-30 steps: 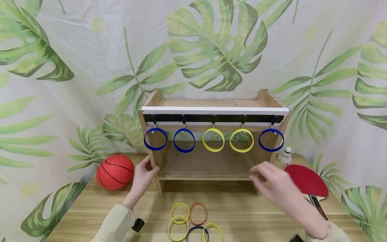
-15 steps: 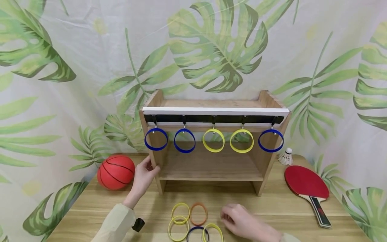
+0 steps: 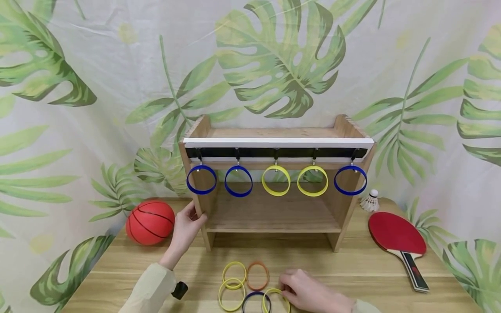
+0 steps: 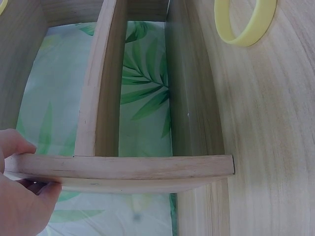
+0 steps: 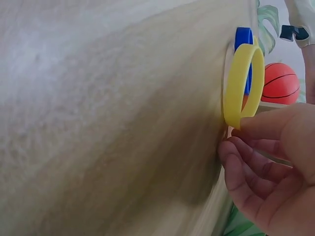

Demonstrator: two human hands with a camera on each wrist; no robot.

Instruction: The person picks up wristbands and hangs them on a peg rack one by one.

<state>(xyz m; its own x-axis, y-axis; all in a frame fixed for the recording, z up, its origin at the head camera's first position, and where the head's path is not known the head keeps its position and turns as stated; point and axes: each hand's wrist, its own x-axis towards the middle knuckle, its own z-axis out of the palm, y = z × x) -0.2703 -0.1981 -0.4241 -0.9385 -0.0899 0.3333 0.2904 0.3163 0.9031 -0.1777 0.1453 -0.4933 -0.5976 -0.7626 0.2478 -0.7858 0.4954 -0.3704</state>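
My left hand (image 3: pixel 185 228) grips the front edge of the wooden shelf's (image 3: pixel 274 230) left side panel, thumb in front; the left wrist view shows the fingers around that board (image 4: pixel 147 169). My right hand (image 3: pixel 309 289) is low at the table, its thumb and fingertips pinching the near rim of a yellow wristband (image 5: pixel 238 83). This band overlaps a dark blue wristband (image 3: pixel 254 294). Beside them lie an orange wristband (image 3: pixel 257 276) and two overlapping yellow ones. Along the shelf's black hook strip (image 3: pixel 256 153) hang blue wristbands (image 3: pixel 201 191) and yellow wristbands (image 3: pixel 275 193), one per hook.
A red ball (image 3: pixel 150 222) with black lines sits left of the shelf, close to my left hand. On the right are a shuttlecock (image 3: pixel 369 202) and a red table tennis bat (image 3: pixel 397 232). A leaf-patterned curtain (image 3: pixel 282 65) hangs behind the table.
My right hand has come down from the shelf's right side to the table, then left onto the yellow wristband's rim. The left hand stays on the shelf panel.
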